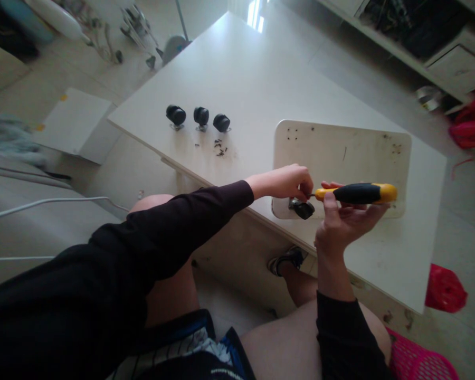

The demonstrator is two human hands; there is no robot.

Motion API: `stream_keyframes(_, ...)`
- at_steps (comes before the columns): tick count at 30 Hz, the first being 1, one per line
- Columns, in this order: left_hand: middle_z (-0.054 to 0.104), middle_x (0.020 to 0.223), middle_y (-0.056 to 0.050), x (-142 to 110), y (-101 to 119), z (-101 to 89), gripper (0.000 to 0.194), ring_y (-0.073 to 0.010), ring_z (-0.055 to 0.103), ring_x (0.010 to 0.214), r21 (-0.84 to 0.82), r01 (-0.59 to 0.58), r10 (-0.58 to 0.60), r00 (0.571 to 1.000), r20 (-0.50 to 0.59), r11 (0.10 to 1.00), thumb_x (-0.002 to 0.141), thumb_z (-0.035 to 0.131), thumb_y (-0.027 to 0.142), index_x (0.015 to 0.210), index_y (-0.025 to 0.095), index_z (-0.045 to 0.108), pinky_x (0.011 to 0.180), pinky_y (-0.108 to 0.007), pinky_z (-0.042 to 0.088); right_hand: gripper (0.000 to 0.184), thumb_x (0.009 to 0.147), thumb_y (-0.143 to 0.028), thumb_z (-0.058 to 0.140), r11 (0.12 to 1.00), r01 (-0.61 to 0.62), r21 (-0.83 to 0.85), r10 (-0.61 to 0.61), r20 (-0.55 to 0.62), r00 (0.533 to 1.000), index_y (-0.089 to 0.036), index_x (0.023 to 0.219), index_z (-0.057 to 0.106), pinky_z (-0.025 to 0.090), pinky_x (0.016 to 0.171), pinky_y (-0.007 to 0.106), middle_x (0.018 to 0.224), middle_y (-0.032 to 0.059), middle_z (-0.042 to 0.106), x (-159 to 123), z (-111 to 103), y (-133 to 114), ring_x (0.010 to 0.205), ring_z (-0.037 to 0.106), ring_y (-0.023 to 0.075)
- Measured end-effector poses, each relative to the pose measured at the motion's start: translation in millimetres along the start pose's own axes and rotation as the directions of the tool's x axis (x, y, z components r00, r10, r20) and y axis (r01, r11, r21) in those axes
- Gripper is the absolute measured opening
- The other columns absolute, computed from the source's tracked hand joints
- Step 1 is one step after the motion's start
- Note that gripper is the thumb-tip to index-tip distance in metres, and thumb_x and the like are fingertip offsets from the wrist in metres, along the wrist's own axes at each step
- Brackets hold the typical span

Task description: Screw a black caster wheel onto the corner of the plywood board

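My right hand (346,221) is wrapped round the yellow and black handle of a screwdriver (356,193), which lies almost level and points left. At its tip my left hand (291,182) is closed in a pinch; what its fingertips hold is too small to tell. Just below them a black caster wheel (303,209) sits at the near edge of a cream board (340,153) with rounded corners. Small holes show in the board's other corners. To the left, three more casters stand on the white table (253,89), one of them a black caster (222,123), beside several small dark screws (220,150).
A white box (73,124) stands on the floor left of the table. A pink basket (423,356) and a red plastic item (445,288) are at the lower right. Shelving (404,53) stands at the upper right. A white cable (55,200) runs at the left.
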State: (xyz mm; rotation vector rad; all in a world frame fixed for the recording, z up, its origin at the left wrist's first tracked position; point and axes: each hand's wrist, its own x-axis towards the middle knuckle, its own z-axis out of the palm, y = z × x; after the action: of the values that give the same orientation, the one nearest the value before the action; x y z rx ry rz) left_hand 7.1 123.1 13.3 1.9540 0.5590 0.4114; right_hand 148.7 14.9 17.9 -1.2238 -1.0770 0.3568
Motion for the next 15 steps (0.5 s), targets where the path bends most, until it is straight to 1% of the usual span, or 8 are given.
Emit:
stream_keyframes(3,0.075,0.074,-0.003,0.8,-1.6,0.8,0.007,-0.0135,0.061,0.068,0.028,0.005,-0.003,0.998,-0.057,1.000,0.080,0.087,0.010,0.082,0.017,0.087,0.075,-0.031,0.046,0.061,0.076,-0.033,0.089,0.999,0.007,-0.037,-0.006,0.014,1.000,-0.028,0.124,0.052,0.070,0.090,0.047,0.100,-0.0033,0.079,-0.5,1.1,-2.6,0.089,0.082,0.0202)
stream_keyframes(5,0.078,0.080,-0.004,0.5,-1.6,1.1,0.006,-0.0151,0.064,0.073,0.046,-0.011,0.015,0.997,-0.079,0.999,0.080,0.088,0.012,0.083,0.016,0.086,0.079,-0.031,0.048,0.056,0.080,-0.035,0.088,0.999,0.028,-0.033,-0.027,0.009,1.000,-0.027,0.124,0.054,0.069,0.091,0.048,0.100,-0.0027,0.080,0.1,2.2,-5.2,0.089,0.082,0.0209)
stream_keyframes(6,0.079,0.085,-0.005,0.0,-1.4,0.5,0.008,-0.0161,0.065,0.077,0.061,-0.020,0.026,0.995,-0.098,0.998,0.080,0.088,0.013,0.087,0.017,0.086,0.081,-0.032,0.048,0.055,0.081,-0.036,0.088,0.999,0.049,-0.024,-0.049,0.001,0.999,-0.026,0.124,0.054,0.069,0.090,0.048,0.099,-0.0026,0.080,1.3,2.4,-6.1,0.087,0.082,0.0211)
stream_keyframes(8,0.080,0.099,-0.006,-1.7,-1.1,-2.1,0.019,-0.0187,0.068,0.088,0.121,-0.019,0.041,0.983,-0.179,0.992,0.079,0.087,0.012,0.098,0.017,0.085,0.086,-0.032,0.049,0.056,0.081,-0.039,0.089,0.994,0.106,-0.016,-0.106,-0.037,0.994,-0.026,0.122,0.053,0.069,0.087,0.048,0.097,-0.0031,0.080,6.0,1.1,-6.0,0.083,0.081,0.0212)
stream_keyframes(10,0.079,0.110,-0.008,-4.4,-1.5,-4.6,0.029,-0.0210,0.068,0.097,0.207,0.030,0.027,0.963,-0.268,0.978,0.077,0.084,0.009,0.105,0.017,0.083,0.087,-0.033,0.049,0.057,0.080,-0.042,0.089,0.987,0.155,-0.030,-0.158,-0.108,0.982,-0.027,0.121,0.051,0.069,0.085,0.048,0.096,-0.0036,0.079,13.9,-3.1,-3.6,0.079,0.080,0.0215)
stream_keyframes(11,0.078,0.111,-0.009,-5.8,-2.1,-5.0,0.030,-0.0216,0.068,0.098,0.246,0.068,0.006,0.958,-0.285,0.967,0.077,0.081,0.007,0.105,0.016,0.082,0.085,-0.033,0.048,0.057,0.080,-0.043,0.089,0.985,0.169,-0.043,-0.173,-0.146,0.974,-0.028,0.120,0.050,0.069,0.085,0.049,0.095,-0.0038,0.078,18.5,-6.0,-2.0,0.079,0.079,0.0218)
stream_keyframes(12,0.078,0.110,-0.010,-7.3,-2.9,-4.3,0.028,-0.0218,0.068,0.096,0.278,0.104,-0.025,0.962,-0.273,0.955,0.078,0.077,0.004,0.103,0.016,0.082,0.083,-0.032,0.048,0.057,0.080,-0.043,0.088,0.983,0.174,-0.058,-0.182,-0.180,0.967,-0.030,0.120,0.049,0.069,0.086,0.049,0.095,-0.0039,0.077,23.2,-9.3,-0.4,0.079,0.079,0.0224)
stream_keyframes(15,0.078,0.102,-0.010,-10.4,-5.8,5.0,0.025,-0.0213,0.068,0.091,0.349,0.149,-0.106,0.985,-0.138,0.925,0.081,0.068,0.003,0.096,0.016,0.083,0.076,-0.032,0.045,0.055,0.079,-0.038,0.087,0.981,0.174,-0.082,-0.189,-0.244,0.951,-0.031,0.118,0.048,0.068,0.088,0.047,0.093,-0.0038,0.074,34.5,-18.2,3.0,0.081,0.079,0.0235)
